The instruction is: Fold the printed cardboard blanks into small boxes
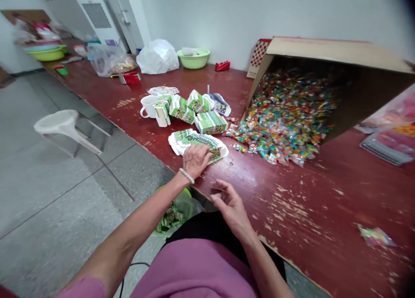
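My left hand (196,160), with a beaded bracelet at the wrist, lies over a fanned stack of flat green-and-white printed cartons (181,139). Its fingers are bent and closed on the carton at the near edge; the fingertips are partly hidden. Just to the right, over the table's front edge, my right hand (228,203) is loosely curled with thumb and fingers apart, holding nothing. Beyond the stack sit several bundles of green cartons (210,122) beside a white mug (149,106). Small wrapped candies (275,134) spill from a tipped cardboard box (324,47) at the right.
A green tub (184,205) holding small green packets stands below the table edge. A white stool (61,122) is on the floor at left. Toward the wall are a light green basin (194,59), a white bag (158,57) and a red tape dispenser (222,66).
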